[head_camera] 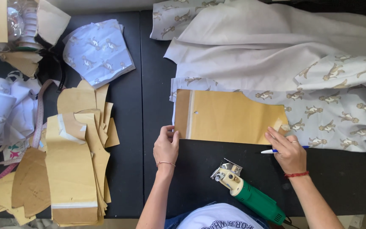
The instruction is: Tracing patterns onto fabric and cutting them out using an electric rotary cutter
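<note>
While the brown paper pattern (pixel 229 116) lies flat on the printed fabric (pixel 335 118), the left hand (pixel 166 146) pinches its lower left corner between its fingers (pixel 169 132). The right hand (pixel 289 150) presses its lower right corner, gripping a blue pen (pixel 272 151) against the dark surface (pixel 149 85).

A green electric fabric cutter (pixel 250 194) lies on the dark counter (pixel 149 63). At the left sits a stack of brown paper patterns (pixel 79 165), with cut printed fabric pieces (pixel 98 51) above it.
</note>
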